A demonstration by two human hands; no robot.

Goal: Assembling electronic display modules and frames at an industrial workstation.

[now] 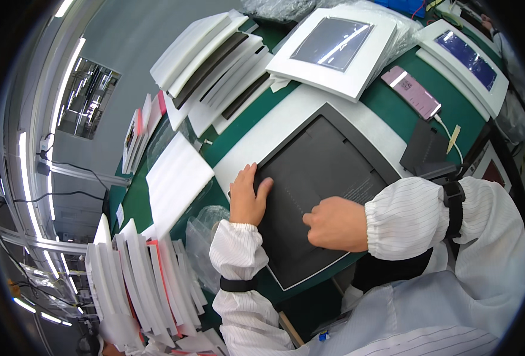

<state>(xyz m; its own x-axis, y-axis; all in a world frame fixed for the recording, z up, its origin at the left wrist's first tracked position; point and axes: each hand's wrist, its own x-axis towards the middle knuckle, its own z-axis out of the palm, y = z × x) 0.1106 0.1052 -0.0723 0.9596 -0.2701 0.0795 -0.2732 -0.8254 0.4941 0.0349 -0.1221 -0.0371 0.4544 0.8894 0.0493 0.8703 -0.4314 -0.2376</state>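
Note:
A large black rectangular frame [310, 172] with a raised border lies on a white foam sheet [256, 133]. Against its left border rests my left hand [249, 199], fingers stretched out and thumb apart, gripping nothing. My right hand [337, 225] is closed in a fist over the lower middle of the frame's flat black surface. The palm side of that fist faces away, so whatever it may hold is hidden. Faint small print shows on the black surface to the right of the fist.
Stacked white foam pads [197, 56] stand behind on the green table [239, 142]. More foam sheets [149, 285] stand upright at left. A white board with a dark screen [332, 41], a pink phone on a cable [411, 92] and a small black box [424, 145] lie to the right.

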